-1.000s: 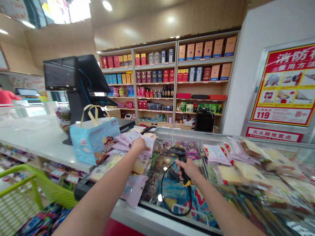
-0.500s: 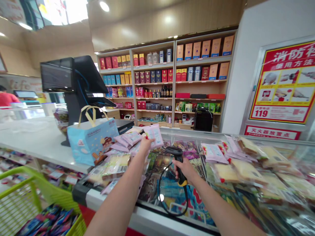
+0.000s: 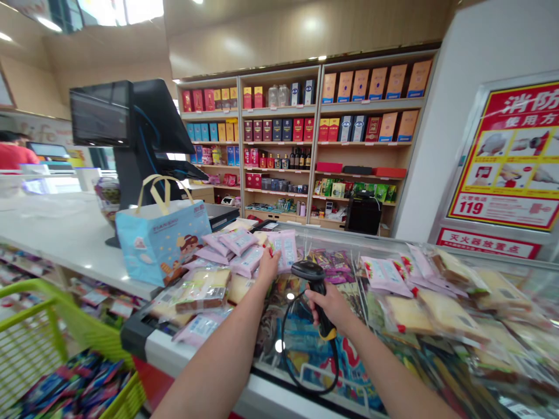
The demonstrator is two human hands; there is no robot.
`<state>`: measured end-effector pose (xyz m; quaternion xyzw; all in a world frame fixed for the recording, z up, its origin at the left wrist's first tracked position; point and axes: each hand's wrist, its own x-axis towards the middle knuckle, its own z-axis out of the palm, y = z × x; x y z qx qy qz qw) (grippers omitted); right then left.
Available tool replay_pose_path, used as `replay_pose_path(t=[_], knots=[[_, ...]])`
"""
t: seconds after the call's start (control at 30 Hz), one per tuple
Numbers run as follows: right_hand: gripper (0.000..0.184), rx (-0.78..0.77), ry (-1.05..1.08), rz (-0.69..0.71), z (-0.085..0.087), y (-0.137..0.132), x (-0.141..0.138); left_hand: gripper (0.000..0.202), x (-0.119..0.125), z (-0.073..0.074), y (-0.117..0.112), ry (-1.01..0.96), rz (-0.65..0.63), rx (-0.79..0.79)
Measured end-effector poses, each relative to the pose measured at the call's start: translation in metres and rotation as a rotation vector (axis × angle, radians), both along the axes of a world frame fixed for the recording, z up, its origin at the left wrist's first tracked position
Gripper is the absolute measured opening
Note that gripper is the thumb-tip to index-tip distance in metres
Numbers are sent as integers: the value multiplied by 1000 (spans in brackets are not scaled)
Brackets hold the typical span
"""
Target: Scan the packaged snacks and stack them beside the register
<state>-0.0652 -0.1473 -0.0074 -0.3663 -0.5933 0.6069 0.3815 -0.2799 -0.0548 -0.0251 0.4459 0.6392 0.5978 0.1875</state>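
In the head view we see a pink packet just left of the frame's centre: a flat, pale pink sachet with a white printed label, held upright and facing us above the glass lid of a chest freezer. Our left hand pinches it at its lower left edge, fingers closed on the wrapper, thumb on the near side. Just to its left lies a pile of pink packets of the same kind, touching a blue paper bag with yellow handles on the white counter. Right of centre, our right hand is wrapped tight round the grip of a black barcode scanner, whose head points toward the held packet and sits just beside it, not touching. Its black cable loops down over the glass. Wrapped bread packets cover the lid at the right. A dark register screen stands at upper left, and a green cart fills the lower left corner.
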Motion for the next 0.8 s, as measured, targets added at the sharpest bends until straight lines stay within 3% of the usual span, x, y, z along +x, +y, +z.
replay_pose_path(t=[0.27, 0.8], knots=[[41, 2, -18, -34, -4, 2, -1, 24, 0, 1, -1, 22, 55, -71], [33, -22, -48, 28, -5, 0, -1, 23, 6, 10, -8, 30, 71, -131]])
